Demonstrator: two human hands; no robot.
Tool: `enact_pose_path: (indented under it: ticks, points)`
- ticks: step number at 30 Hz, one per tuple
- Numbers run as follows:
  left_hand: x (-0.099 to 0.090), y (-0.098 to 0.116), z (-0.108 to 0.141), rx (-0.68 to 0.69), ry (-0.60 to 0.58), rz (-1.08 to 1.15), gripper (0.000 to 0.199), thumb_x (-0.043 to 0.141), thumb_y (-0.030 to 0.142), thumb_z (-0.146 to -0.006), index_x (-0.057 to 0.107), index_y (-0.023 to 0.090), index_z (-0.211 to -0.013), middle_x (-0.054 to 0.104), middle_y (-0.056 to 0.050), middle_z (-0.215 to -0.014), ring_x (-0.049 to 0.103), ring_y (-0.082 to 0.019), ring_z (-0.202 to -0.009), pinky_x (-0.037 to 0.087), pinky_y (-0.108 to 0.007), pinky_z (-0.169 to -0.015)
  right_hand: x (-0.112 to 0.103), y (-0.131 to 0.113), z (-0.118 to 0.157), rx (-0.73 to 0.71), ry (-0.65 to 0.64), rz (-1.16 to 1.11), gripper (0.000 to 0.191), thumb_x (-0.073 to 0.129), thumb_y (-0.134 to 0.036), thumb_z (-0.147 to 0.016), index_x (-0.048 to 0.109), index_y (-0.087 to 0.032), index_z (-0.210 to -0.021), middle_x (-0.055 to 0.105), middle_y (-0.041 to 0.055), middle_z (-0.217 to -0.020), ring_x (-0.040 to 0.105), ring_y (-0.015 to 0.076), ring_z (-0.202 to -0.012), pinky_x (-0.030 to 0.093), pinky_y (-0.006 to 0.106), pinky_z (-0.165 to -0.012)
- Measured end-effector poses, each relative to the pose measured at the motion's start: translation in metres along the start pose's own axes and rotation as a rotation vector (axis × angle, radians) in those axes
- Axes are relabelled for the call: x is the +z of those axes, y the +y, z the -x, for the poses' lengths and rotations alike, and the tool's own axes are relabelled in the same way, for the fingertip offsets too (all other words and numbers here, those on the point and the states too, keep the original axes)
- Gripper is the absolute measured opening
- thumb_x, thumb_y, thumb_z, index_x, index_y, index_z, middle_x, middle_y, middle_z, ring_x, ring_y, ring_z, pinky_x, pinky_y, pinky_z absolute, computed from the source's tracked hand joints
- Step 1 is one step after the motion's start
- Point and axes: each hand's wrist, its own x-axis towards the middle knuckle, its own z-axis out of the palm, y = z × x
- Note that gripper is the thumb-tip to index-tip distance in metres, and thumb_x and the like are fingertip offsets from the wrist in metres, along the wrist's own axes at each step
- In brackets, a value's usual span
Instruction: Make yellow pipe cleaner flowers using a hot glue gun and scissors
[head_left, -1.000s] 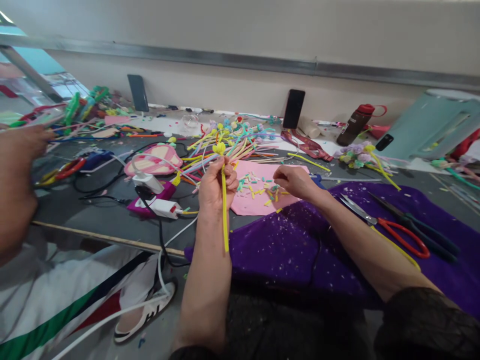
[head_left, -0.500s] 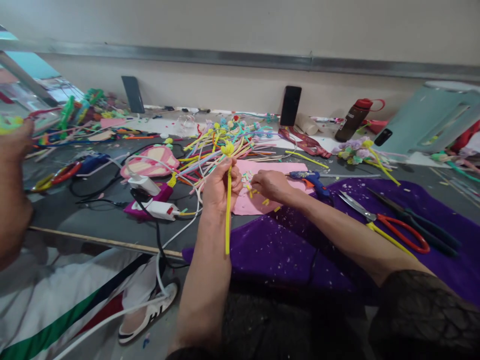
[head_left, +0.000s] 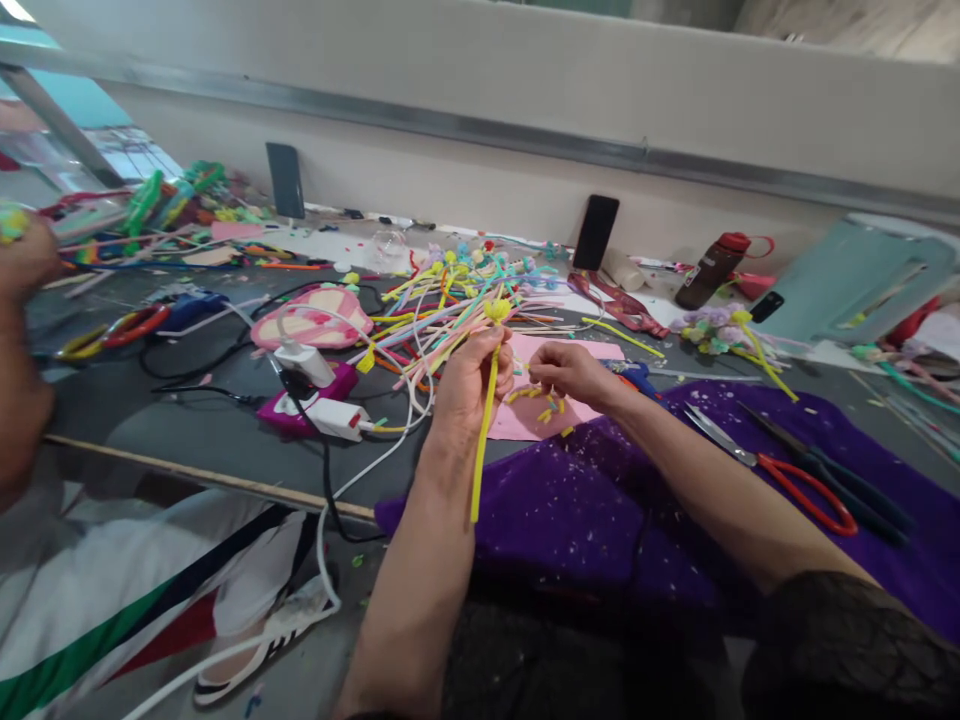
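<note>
My left hand (head_left: pixel 476 378) is closed around the stem of a yellow pipe-cleaner flower. Its fluffy head (head_left: pixel 497 310) pokes out above my fingers, and the straight stem (head_left: pixel 482 460) hangs down along my wrist. Just to the right, my right hand (head_left: pixel 571 374) is over a pink sheet (head_left: pixel 510 430), thumb and fingers pinched together. Whatever is between those fingertips is too small to make out. Short cut yellow pieces (head_left: pixel 549 408) lie on the sheet below my right hand. A blue glue gun (head_left: pixel 637 377) is partly hidden behind my right forearm.
Red-handled scissors (head_left: pixel 802 490) and dark-handled pliers (head_left: pixel 847 475) rest on purple cloth (head_left: pixel 547 510). Many pipe cleaners (head_left: pixel 450 330) spread behind my hands. A power strip (head_left: pixel 319 415) with cables sits left. A brown bottle (head_left: pixel 712 270) stands at the back. Another person's hand (head_left: pixel 26 260) is at far left.
The view has shifted, so most things appear further right and lower. My right hand has lifted slightly from the cut yellow pieces. My left hand keeps its hold on the flower.
</note>
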Motion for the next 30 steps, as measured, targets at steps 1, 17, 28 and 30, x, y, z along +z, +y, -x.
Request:
enact_pose_path:
  ticks: [1, 17, 28, 30]
  points:
    - [0.000, -0.001, 0.000, -0.004, -0.006, -0.008, 0.008, 0.056, 0.021, -0.070, 0.056, 0.013, -0.073, 0.045, 0.006, -0.047, 0.034, -0.001, -0.033, 0.022, -0.013, -0.031, -0.005, 0.001, 0.007, -0.003, 0.007, -0.148, 0.016, 0.044, -0.024, -0.082, 0.055, -0.014, -0.089, 0.064, 0.0025, -0.072, 0.057, 0.0087, -0.053, 0.040, 0.018, -0.046]
    - [0.012, -0.051, -0.002, -0.266, -0.069, -0.184, 0.020, 0.067, 0.026, -0.065, 0.061, 0.012, -0.078, 0.059, 0.001, -0.054, 0.044, -0.003, -0.035, 0.031, -0.013, -0.032, -0.017, 0.015, 0.069, 0.091, 0.256, -1.076, 0.013, 0.066, -0.022, -0.066, 0.062, -0.015, -0.076, 0.055, -0.0051, -0.056, 0.045, 0.0054, -0.043, 0.035, 0.019, -0.043]
    - [0.019, -0.054, 0.000, -0.283, -0.055, -0.367, 0.024, 0.071, 0.031, -0.062, 0.060, 0.010, -0.069, 0.061, 0.000, -0.056, 0.041, 0.000, -0.033, 0.027, -0.011, -0.030, -0.017, 0.015, 0.071, -0.013, 0.407, -0.761, 0.011, 0.058, -0.025, -0.072, 0.060, -0.017, -0.078, 0.058, -0.0026, -0.064, 0.051, 0.0081, -0.051, 0.040, 0.020, -0.047]
    - [0.018, -0.055, 0.000, -0.267, -0.058, -0.409, 0.025, 0.070, 0.033, -0.063, 0.060, 0.010, -0.066, 0.060, 0.000, -0.055, 0.039, 0.000, -0.032, 0.025, -0.012, -0.029, -0.015, 0.016, 0.072, -0.036, 0.460, -0.606, 0.010, 0.056, -0.024, -0.074, 0.061, -0.017, -0.079, 0.059, -0.0014, -0.067, 0.052, 0.0090, -0.055, 0.041, 0.021, -0.051]
